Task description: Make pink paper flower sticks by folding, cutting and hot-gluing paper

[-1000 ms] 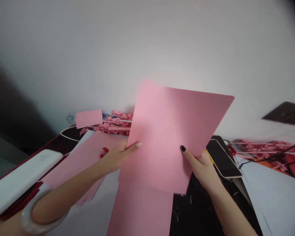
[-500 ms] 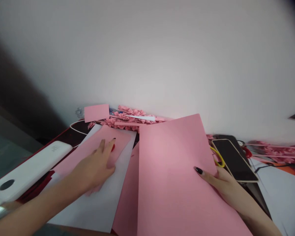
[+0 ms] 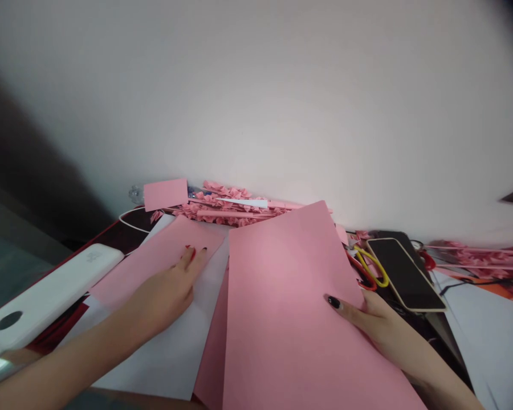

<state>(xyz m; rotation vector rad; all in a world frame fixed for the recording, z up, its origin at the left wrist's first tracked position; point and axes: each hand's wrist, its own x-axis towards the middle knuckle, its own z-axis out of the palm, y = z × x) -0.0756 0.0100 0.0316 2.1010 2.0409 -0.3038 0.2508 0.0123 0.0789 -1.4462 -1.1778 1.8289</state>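
A large pink sheet of paper [image 3: 277,296] stands tilted up in the middle, gripped at its right edge by my right hand [image 3: 376,319]. The thumb lies on the front face, while the fingers are hidden behind the sheet. To the left, my left hand [image 3: 171,293] rests with fingers stretched out on a smaller pink paper [image 3: 154,256]. That piece lies over a white sheet [image 3: 154,370]. Part of another pink sheet [image 3: 214,359] shows between the white sheet and the raised one.
A white box-shaped device [image 3: 64,290] with a cable sits at the left. Pink paper flower stems [image 3: 231,215] and a small pink card [image 3: 166,195] are along the wall. Right of the sheet are yellow-handled scissors [image 3: 382,273], a phone [image 3: 404,273] and white paper [image 3: 491,324].
The raised pink sheet and my right hand have shifted a little left, uncovering more of the scissors. My left hand now lies flatter, its fingers slightly farther right, on the smaller pink paper.
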